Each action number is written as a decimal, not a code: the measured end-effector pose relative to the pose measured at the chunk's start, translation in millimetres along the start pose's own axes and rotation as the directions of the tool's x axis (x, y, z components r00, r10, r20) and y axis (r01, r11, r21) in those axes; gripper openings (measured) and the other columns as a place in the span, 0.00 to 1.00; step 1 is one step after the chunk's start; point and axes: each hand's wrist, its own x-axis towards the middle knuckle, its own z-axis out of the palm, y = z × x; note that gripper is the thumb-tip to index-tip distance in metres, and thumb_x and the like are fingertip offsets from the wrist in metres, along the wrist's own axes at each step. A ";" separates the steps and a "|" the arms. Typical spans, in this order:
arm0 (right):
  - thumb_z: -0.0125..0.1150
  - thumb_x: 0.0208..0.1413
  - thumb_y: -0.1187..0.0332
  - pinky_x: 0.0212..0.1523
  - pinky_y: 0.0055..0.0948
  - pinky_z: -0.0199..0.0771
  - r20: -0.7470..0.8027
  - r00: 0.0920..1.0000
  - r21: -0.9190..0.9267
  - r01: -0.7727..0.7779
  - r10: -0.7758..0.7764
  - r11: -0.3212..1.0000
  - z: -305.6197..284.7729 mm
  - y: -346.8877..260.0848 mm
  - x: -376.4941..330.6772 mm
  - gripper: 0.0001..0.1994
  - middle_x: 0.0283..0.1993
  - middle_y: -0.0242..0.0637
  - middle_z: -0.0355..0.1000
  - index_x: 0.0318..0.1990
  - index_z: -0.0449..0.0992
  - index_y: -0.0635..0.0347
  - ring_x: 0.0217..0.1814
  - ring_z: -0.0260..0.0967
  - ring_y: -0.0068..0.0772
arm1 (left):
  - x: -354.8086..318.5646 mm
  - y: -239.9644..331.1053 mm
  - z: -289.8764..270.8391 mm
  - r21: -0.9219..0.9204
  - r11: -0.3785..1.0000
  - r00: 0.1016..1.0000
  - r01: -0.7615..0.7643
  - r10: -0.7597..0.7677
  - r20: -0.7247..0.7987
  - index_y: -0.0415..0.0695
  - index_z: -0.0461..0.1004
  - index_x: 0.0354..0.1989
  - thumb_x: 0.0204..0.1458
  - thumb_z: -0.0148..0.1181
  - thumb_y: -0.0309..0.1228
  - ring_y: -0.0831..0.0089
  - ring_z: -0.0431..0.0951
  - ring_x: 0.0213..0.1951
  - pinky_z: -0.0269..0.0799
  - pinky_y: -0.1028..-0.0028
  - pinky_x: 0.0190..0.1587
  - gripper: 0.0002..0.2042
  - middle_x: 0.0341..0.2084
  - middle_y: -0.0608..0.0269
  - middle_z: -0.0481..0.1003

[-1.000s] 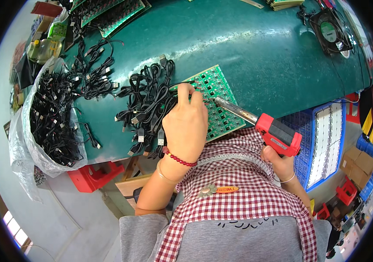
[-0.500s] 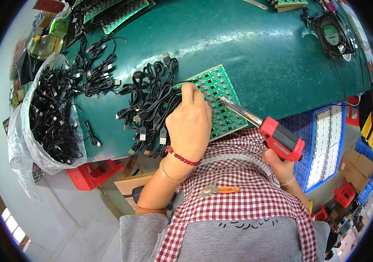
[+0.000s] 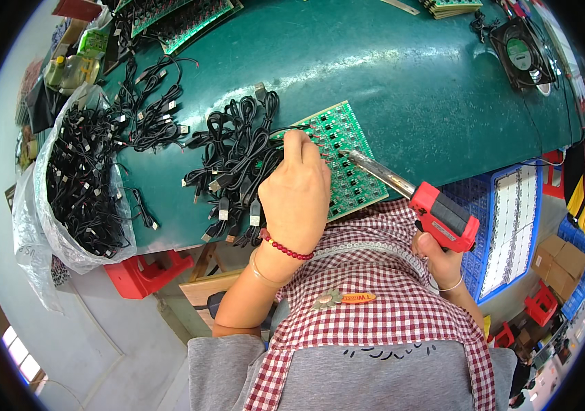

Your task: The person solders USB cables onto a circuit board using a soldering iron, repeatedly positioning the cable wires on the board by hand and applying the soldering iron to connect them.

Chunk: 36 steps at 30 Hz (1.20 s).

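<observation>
A green circuit board panel (image 3: 347,161) lies at the near edge of the green table (image 3: 388,75). My left hand (image 3: 296,195) rests over its left part, fingers pinched on a thin black cable end against the board. My right hand (image 3: 440,257) grips a red soldering gun (image 3: 436,212) by its handle. Its metal tip (image 3: 357,159) points left and touches the board just right of my left fingers. A heap of black cables with plugs (image 3: 234,171) lies directly left of the board.
A clear plastic bag full of black cables (image 3: 80,185) hangs at the table's left edge. More green panels (image 3: 183,17) lie at the far left, a black fan (image 3: 525,51) at the far right. A blue crate (image 3: 508,226) stands at my right, a red stool (image 3: 145,274) below the table.
My left hand has shifted slightly along the board while keeping the cable end pressed down. The soldering gun tip has stayed at the board beside my fingers.
</observation>
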 end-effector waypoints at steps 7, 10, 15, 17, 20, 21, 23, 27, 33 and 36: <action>0.61 0.55 0.69 0.25 0.27 0.65 0.007 0.993 -0.109 0.116 -0.116 0.987 4.0 -1.8 -0.2 0.14 0.23 0.34 0.67 0.45 0.68 0.68 0.22 0.62 0.25 | 2.6 -2.1 -4.2 -0.008 1.000 0.999 0.013 -0.013 0.032 0.41 0.70 0.26 0.48 0.57 0.26 0.60 0.75 0.22 0.71 0.65 0.22 0.04 0.37 0.63 0.70; 0.61 0.55 0.69 0.25 0.27 0.65 0.024 0.995 -0.095 0.097 -0.095 0.991 6.9 -5.9 -0.5 0.14 0.23 0.34 0.67 0.44 0.69 0.67 0.22 0.63 0.24 | 1.9 -1.0 -5.1 -0.028 0.999 0.999 0.017 -0.015 0.040 0.42 0.71 0.25 0.48 0.58 0.26 0.60 0.75 0.21 0.70 0.65 0.22 0.03 0.36 0.63 0.70; 0.69 0.49 0.69 0.44 0.26 0.71 0.045 0.998 -0.005 -0.054 0.054 0.999 0.7 -1.5 -5.4 0.18 0.43 0.34 0.74 0.47 0.75 0.64 0.43 0.70 0.23 | 2.5 -3.6 -5.7 -0.069 0.998 1.000 -0.012 0.013 0.020 0.42 0.72 0.27 0.48 0.58 0.25 0.61 0.74 0.21 0.69 0.65 0.21 0.02 0.35 0.63 0.70; 0.68 0.49 0.70 0.44 0.26 0.71 0.041 0.998 0.019 -0.045 0.044 0.999 1.2 -1.2 -5.5 0.17 0.43 0.33 0.74 0.46 0.75 0.64 0.42 0.70 0.23 | 3.4 -3.6 -7.4 -0.063 0.998 0.999 -0.007 0.010 0.041 0.43 0.73 0.27 0.48 0.58 0.25 0.60 0.74 0.20 0.69 0.65 0.21 0.02 0.36 0.63 0.70; 0.68 0.50 0.69 0.44 0.26 0.71 0.032 0.999 0.024 -0.031 0.030 0.999 1.7 0.7 -4.4 0.17 0.42 0.33 0.74 0.46 0.75 0.64 0.42 0.70 0.23 | 3.4 -4.4 -6.0 -0.060 0.998 0.998 -0.017 0.020 0.058 0.43 0.73 0.27 0.48 0.58 0.25 0.60 0.74 0.20 0.69 0.64 0.21 0.01 0.36 0.63 0.70; 0.68 0.50 0.69 0.44 0.26 0.71 0.032 0.999 0.024 -0.032 0.031 0.999 2.4 -0.4 -4.6 0.17 0.42 0.33 0.74 0.46 0.75 0.64 0.42 0.70 0.23 | 3.5 -4.8 -5.5 -0.067 0.997 0.998 -0.031 0.035 0.055 0.43 0.73 0.27 0.49 0.58 0.25 0.60 0.73 0.20 0.69 0.64 0.21 0.01 0.36 0.63 0.70; 0.68 0.49 0.70 0.44 0.26 0.71 0.028 0.998 -0.014 -0.061 0.062 0.998 4.0 -3.8 -5.2 0.17 0.42 0.33 0.74 0.46 0.75 0.64 0.42 0.70 0.23 | 4.2 -5.0 -5.7 -0.067 0.997 0.997 -0.035 0.039 0.060 0.43 0.73 0.27 0.49 0.58 0.25 0.60 0.73 0.20 0.68 0.64 0.21 0.01 0.36 0.63 0.70; 0.67 0.50 0.70 0.44 0.26 0.71 0.105 0.994 -0.094 -0.030 0.040 0.995 1.6 -5.9 -6.6 0.16 0.42 0.33 0.74 0.46 0.75 0.64 0.42 0.70 0.23 | 4.2 -6.0 -6.8 -0.066 0.997 0.996 -0.047 0.051 0.070 0.43 0.72 0.28 0.49 0.57 0.25 0.60 0.73 0.20 0.68 0.64 0.21 0.01 0.36 0.62 0.69; 0.63 0.54 0.68 0.25 0.23 0.63 -0.005 0.996 -0.066 0.085 -0.085 0.994 8.3 -3.4 -4.1 0.13 0.25 0.33 0.69 0.42 0.70 0.67 0.23 0.63 0.21 | 4.2 -5.4 -5.6 -0.059 0.997 0.996 -0.053 0.057 0.065 0.43 0.72 0.27 0.49 0.57 0.26 0.60 0.74 0.20 0.69 0.64 0.21 0.02 0.36 0.62 0.69; 0.63 0.54 0.69 0.25 0.23 0.63 0.004 0.996 -0.071 0.092 -0.092 0.993 7.5 -2.8 -4.5 0.13 0.25 0.33 0.69 0.42 0.70 0.67 0.23 0.63 0.21 | 3.5 -4.6 -6.9 -0.053 0.998 0.997 -0.042 0.046 0.070 0.43 0.72 0.27 0.49 0.57 0.26 0.60 0.74 0.20 0.70 0.64 0.21 0.02 0.36 0.62 0.69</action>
